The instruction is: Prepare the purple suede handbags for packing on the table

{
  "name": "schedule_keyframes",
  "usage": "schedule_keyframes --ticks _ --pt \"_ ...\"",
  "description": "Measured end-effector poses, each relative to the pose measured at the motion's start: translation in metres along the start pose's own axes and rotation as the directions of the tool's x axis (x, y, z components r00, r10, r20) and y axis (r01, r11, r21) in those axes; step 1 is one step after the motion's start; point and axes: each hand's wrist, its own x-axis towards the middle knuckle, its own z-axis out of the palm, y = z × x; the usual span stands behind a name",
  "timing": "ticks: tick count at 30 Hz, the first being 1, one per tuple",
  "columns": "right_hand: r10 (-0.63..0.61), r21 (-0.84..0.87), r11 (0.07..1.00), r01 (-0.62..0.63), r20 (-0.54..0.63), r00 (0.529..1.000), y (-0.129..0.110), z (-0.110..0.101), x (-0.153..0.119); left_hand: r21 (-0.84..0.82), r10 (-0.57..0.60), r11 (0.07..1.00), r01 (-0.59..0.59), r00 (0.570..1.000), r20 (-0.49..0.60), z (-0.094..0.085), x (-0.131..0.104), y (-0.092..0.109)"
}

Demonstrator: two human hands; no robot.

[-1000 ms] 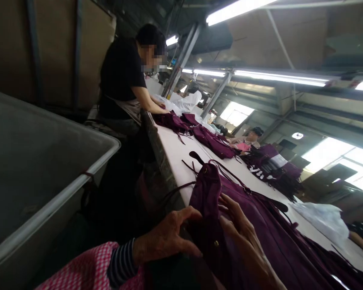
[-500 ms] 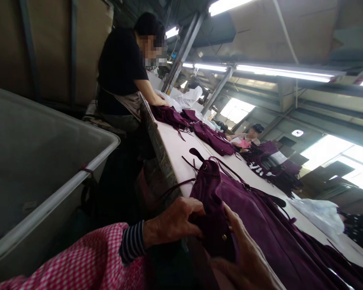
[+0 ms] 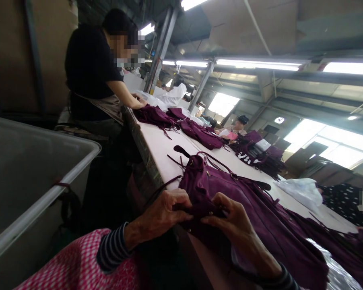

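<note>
A purple bag with thin straps and small metal studs lies on the long pale table, its near side at the table edge. My left hand pinches the side of the bag between thumb and fingers. Opposite it, my right hand grips the same part, thumb and fingertips pressed on the fabric close to a stud. Folds between the two hands are dark, so the exact grip is partly hidden. A dark strap tab sticks up beyond the bag's top.
More purple bags lie farther along the table, where a co-worker in black handles one. A bag stack and clear plastic lie toward the far side. A large grey bin stands at left. Other people are across the table.
My right hand has shifted from lying along the bag's side to pinching it near the stud. My left hand keeps its hold. The camera view has turned slightly right.
</note>
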Motion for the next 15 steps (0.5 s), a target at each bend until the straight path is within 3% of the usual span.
schedule_keyframes --ticks 4,6,9,12,15 --pt "-0.153 -0.204 0.969 0.137 -0.066 0.986 0.008 0.000 -0.001 0.121 0.010 0.993 0.001 0.995 -0.095 0.006 -0.005 -0.002" --pt "-0.209 -0.265 0.945 0.194 -0.029 0.977 0.009 0.002 -0.008 0.104 -0.046 0.993 0.057 0.993 -0.108 0.008 -0.010 -0.005" --pt "-0.197 -0.260 0.943 0.207 0.064 0.978 0.005 0.001 -0.018 0.097 -0.090 0.990 0.101 0.990 -0.111 0.007 -0.016 -0.007" --pt "-0.209 -0.267 0.939 0.215 0.049 0.977 0.001 0.001 -0.019 0.111 -0.082 0.990 0.089 0.994 -0.067 0.004 -0.017 -0.005" --pt "-0.332 -0.350 0.884 0.311 0.000 0.943 0.002 0.002 -0.012 0.016 -0.153 0.988 0.153 0.987 0.038 0.002 -0.011 -0.004"
